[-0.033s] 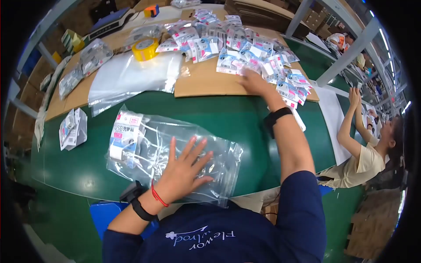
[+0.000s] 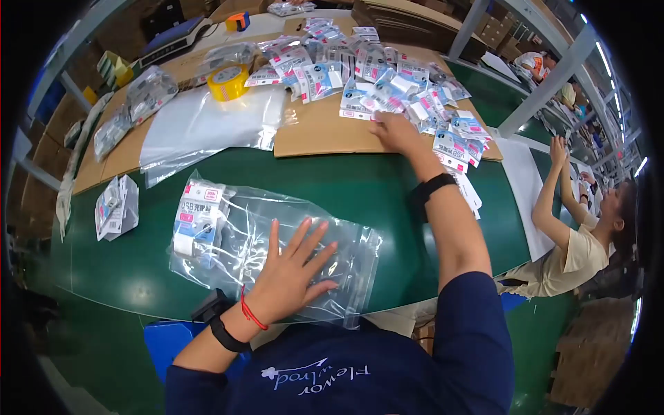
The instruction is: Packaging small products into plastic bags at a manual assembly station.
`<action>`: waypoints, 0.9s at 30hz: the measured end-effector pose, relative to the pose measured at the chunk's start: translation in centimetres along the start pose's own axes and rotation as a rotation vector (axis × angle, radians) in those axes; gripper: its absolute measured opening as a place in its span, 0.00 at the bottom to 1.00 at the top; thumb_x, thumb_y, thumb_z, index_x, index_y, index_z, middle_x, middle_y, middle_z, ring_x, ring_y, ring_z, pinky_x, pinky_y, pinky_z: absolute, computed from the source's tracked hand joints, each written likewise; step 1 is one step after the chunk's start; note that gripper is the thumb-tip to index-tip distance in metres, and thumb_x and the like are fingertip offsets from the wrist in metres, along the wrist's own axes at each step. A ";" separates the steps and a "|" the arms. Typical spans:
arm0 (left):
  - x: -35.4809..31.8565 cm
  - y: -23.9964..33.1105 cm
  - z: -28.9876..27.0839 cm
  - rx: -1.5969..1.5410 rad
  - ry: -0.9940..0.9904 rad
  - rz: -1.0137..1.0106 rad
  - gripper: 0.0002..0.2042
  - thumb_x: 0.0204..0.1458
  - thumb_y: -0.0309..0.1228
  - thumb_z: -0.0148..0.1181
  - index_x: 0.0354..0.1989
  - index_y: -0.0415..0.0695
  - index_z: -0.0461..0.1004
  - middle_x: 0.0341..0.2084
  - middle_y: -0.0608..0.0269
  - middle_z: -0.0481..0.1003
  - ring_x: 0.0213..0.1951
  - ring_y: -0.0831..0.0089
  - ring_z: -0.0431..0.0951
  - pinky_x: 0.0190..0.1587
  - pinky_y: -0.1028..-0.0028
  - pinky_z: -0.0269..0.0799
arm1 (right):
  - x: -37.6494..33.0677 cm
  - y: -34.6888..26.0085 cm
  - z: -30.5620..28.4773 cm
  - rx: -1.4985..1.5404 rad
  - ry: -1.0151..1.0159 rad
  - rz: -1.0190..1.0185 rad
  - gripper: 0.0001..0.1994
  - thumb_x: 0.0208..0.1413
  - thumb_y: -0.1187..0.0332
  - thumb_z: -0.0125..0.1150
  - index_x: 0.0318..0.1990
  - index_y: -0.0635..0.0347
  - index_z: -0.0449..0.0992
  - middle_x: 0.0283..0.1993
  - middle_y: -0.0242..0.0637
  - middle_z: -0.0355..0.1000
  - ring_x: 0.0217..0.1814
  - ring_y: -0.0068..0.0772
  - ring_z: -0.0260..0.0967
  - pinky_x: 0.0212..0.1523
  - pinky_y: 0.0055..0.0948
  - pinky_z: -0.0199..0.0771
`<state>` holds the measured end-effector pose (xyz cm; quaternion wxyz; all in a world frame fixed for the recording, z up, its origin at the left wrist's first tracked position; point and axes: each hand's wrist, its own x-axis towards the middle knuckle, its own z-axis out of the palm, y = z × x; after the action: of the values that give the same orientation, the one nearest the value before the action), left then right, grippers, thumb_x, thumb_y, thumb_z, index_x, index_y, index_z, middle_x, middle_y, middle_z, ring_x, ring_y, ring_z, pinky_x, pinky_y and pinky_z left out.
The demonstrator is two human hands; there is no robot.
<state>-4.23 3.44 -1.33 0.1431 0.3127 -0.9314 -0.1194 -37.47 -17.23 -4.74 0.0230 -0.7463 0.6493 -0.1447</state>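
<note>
My left hand (image 2: 292,273) lies flat with fingers spread on a large clear plastic bag (image 2: 332,242) at the front of the green table. Inside the bag's left end is a group of small carded packets (image 2: 200,221) with white, pink and blue labels and small white blocks. My right hand (image 2: 401,133) reaches to the near edge of a heap of similar packets (image 2: 366,59). Its fingers are bent and pressed together at the edge of one small packet (image 2: 382,100), which still lies on the heap. The fingertips are partly hidden.
Cardboard (image 2: 325,138) lies under the heap. Left of it are flat clear bags (image 2: 207,128), a yellow tape roll (image 2: 228,81) and filled bags (image 2: 152,93). Folded cards (image 2: 119,207) stand at the left. A co-worker (image 2: 588,242) sits at the right, and a metal post (image 2: 553,76) rises there.
My right hand has shifted very slightly left at the heap's near edge. My left hand stays flat on the bag; the view has moved a little.
</note>
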 end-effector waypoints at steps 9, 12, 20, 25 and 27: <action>2.7 0.4 -3.0 -0.126 0.286 -0.061 0.29 0.48 0.35 0.63 0.59 0.40 0.63 0.63 0.48 0.57 0.66 0.51 0.53 0.66 0.53 0.42 | -1.1 -7.3 -1.1 -0.005 0.323 -0.089 0.12 0.47 0.69 0.58 0.39 0.65 0.76 0.34 0.49 0.75 0.34 0.48 0.74 0.33 0.40 0.75; 4.8 -0.6 -3.2 -0.250 0.510 -0.152 0.28 0.50 0.34 0.62 0.58 0.35 0.62 0.60 0.44 0.60 0.64 0.49 0.56 0.67 0.60 0.46 | -2.2 -12.2 -5.5 0.859 0.262 -0.027 0.19 0.50 0.73 0.56 0.53 0.58 0.73 0.32 0.33 0.75 0.34 0.24 0.72 0.38 0.22 0.71; 4.3 -4.5 -3.1 -1.350 1.058 -0.415 0.22 0.59 0.31 0.51 0.59 0.34 0.58 0.55 0.49 0.66 0.58 0.57 0.67 0.60 0.65 0.62 | -2.6 -15.7 -7.8 0.922 -0.062 -0.354 0.23 0.57 0.61 0.56 0.58 0.64 0.67 0.50 0.45 0.72 0.54 0.32 0.69 0.55 0.30 0.66; 1.6 -2.9 -3.3 -1.771 0.939 -0.418 0.20 0.62 0.30 0.46 0.60 0.36 0.57 0.52 0.53 0.68 0.55 0.60 0.70 0.57 0.64 0.66 | -1.1 -6.0 -2.7 -0.213 -0.221 0.307 0.24 0.62 0.57 0.47 0.61 0.61 0.63 0.57 0.55 0.65 0.60 0.52 0.62 0.60 0.39 0.62; 0.8 -2.1 -2.7 -1.951 0.908 -0.488 0.19 0.62 0.30 0.45 0.59 0.36 0.57 0.52 0.53 0.68 0.55 0.61 0.70 0.57 0.62 0.66 | -1.4 -8.7 -1.8 -0.014 -0.286 0.318 0.23 0.60 0.61 0.50 0.61 0.57 0.63 0.58 0.55 0.65 0.60 0.52 0.63 0.58 0.39 0.63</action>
<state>-2.77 0.96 0.66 0.6299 0.2557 -0.2110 -0.7023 -29.75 -14.20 -1.37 0.1322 -0.6477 0.7499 -0.0272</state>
